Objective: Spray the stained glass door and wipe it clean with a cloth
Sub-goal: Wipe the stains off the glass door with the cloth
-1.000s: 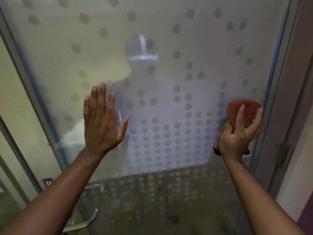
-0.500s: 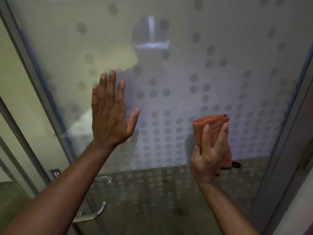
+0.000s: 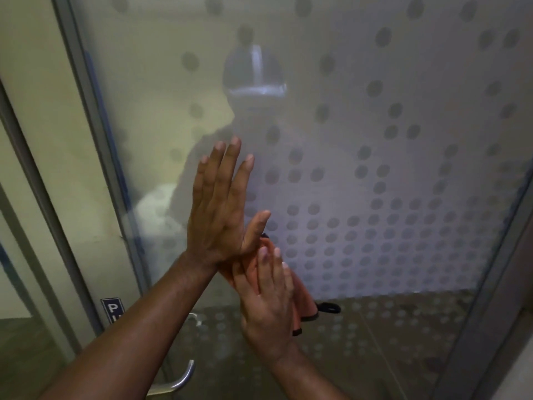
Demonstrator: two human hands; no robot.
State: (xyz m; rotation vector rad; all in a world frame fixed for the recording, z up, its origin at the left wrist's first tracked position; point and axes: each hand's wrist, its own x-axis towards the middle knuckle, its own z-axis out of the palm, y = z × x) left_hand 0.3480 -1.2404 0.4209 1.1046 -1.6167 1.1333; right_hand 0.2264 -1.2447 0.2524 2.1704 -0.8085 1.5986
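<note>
Your right hand (image 3: 266, 295) presses the crumpled orange cloth (image 3: 302, 295) flat against the frosted, dot-patterned glass door (image 3: 403, 168), low on the pane and just above the band where the frosting ends. Its fingers (image 3: 269, 264) lie straight and close together over the cloth, pinning it to the glass rather than curling round it. A dark loop on the cloth hangs free at its lower right.

Your left hand (image 3: 222, 203) rests open on the glass, fingers extended and nearly together, holding nothing; its thumb crosses just over your right fingertips, so the two hands crowd each other.

To wipe well here, press evenly with the whole palm, not only the fingertips, so the cloth meets the glass across its full face. Shift your bracing hand up or aside, otherwise the cloth will likely skip the patch beneath it. Work in overlapping passes and carry each one right to the grey metal frame (image 3: 95, 140). Mind the dangling loop, which could drag across the glass. The curved metal door handle (image 3: 178, 379) sits below left; steady the door if it swings.
</note>
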